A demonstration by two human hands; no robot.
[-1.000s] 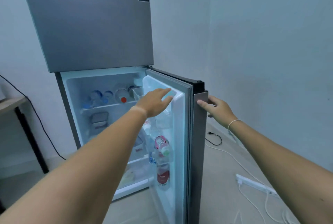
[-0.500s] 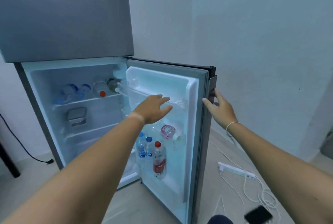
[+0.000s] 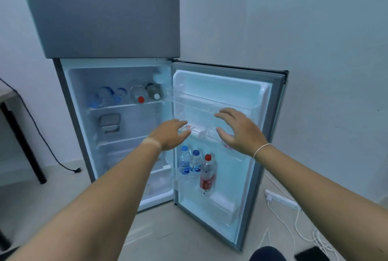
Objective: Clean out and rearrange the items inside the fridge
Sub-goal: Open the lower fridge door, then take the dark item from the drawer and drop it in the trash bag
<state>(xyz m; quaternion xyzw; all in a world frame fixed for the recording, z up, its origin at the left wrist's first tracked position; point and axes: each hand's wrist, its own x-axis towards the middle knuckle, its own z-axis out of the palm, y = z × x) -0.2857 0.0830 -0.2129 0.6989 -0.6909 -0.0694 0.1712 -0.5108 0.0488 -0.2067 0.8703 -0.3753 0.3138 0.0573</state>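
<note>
The grey fridge stands with its lower door swung wide to the right. My left hand and my right hand hover open in front of the door's middle rack, either side of a white and red item lying there. Neither hand holds anything. Lower in the door stand two blue-capped bottles and a red-capped bottle. On the top inner shelf lie several bottles on their sides. A pink item is mostly hidden behind my right hand.
A white power strip and tangled white cables lie on the floor at the right, with a dark phone near them. A black cable runs down the left wall beside a table with a black leg.
The door has swung further open. My right hand left the door's edge and came in front of the middle rack. My left hand dropped to the same rack.
</note>
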